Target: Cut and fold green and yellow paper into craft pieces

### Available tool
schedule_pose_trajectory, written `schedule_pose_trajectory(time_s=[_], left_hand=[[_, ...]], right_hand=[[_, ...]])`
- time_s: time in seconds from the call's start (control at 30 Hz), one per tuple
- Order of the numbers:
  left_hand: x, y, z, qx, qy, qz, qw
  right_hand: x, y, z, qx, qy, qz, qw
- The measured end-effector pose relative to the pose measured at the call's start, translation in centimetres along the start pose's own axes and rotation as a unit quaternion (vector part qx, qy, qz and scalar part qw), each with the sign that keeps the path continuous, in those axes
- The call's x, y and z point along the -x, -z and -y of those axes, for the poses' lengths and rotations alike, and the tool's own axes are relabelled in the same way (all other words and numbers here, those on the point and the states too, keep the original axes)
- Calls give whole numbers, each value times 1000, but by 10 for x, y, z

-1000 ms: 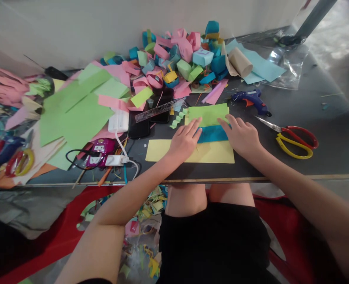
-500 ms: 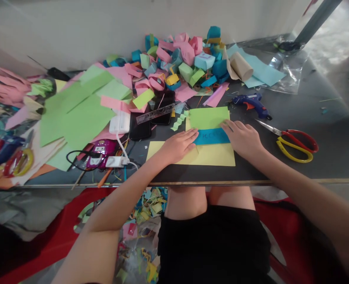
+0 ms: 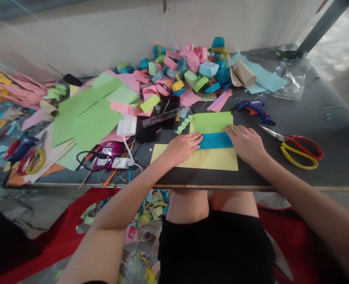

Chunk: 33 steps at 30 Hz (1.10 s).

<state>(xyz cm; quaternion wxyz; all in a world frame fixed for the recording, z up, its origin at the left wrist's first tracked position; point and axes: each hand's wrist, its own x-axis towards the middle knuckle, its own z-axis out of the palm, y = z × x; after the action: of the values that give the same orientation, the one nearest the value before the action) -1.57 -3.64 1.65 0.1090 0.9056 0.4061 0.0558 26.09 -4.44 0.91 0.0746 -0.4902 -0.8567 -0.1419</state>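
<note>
A blue paper strip (image 3: 217, 141) with handwriting on it lies across a green paper sheet (image 3: 212, 121) and a yellow sheet (image 3: 212, 159). My left hand (image 3: 186, 146) rests on the strip's left end, fingers stretched out and pressing down. On the right end, my right hand (image 3: 247, 142) lies with its fingers on the strip and the edge of the green paper. A thin dark line shows by its fingertips, too small to make out. Left of the green sheet is a zigzag-folded green strip (image 3: 183, 124).
Red-and-yellow scissors (image 3: 303, 150) and a blue glue gun (image 3: 256, 110) lie to the right. Behind are a clear ruler (image 3: 164, 117) and a heap of folded paper pieces (image 3: 189, 65). Green sheets (image 3: 88, 110), a purple power socket (image 3: 107, 154) and second scissors (image 3: 32, 159) are at left.
The view has shifted a little, so the whole table sits lower and further right. Both hands stay on the blue strip; the right fingers lie slightly flatter.
</note>
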Motion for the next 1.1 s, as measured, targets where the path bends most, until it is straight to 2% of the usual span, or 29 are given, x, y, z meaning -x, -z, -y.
schedule_pose_trajectory(time_s=[0.13,0.23,0.33,0.47,0.6,0.77,0.87,1.0,1.1], left_hand=[[1,-5,-9,-44,11,-33,998],[2,-9,-12,-57,2,-53,997],[3,-12,-10,-58,-12,-69,996],[4,-15,-7,-42,-15,-72,996],[8,-18,-6,-20,-6,-61,998],[13,-18,-5,9,0,-19,1000],[13,-18,-3,23,6,-14,1000],[11,-20,1,29,3,-37,999],[9,-22,4,15,-18,-55,998]], right_hand=[[-9,13,7,-4,17,-29,999],[-15,23,23,-44,25,-42,998],[-17,22,47,-105,49,-11,993],[-13,8,65,-180,57,65,980],[0,-4,53,-222,53,103,968],[20,-2,22,-225,45,124,965],[30,-2,10,-218,39,129,967],[33,1,7,-200,38,129,971],[24,11,16,-158,14,109,981]])
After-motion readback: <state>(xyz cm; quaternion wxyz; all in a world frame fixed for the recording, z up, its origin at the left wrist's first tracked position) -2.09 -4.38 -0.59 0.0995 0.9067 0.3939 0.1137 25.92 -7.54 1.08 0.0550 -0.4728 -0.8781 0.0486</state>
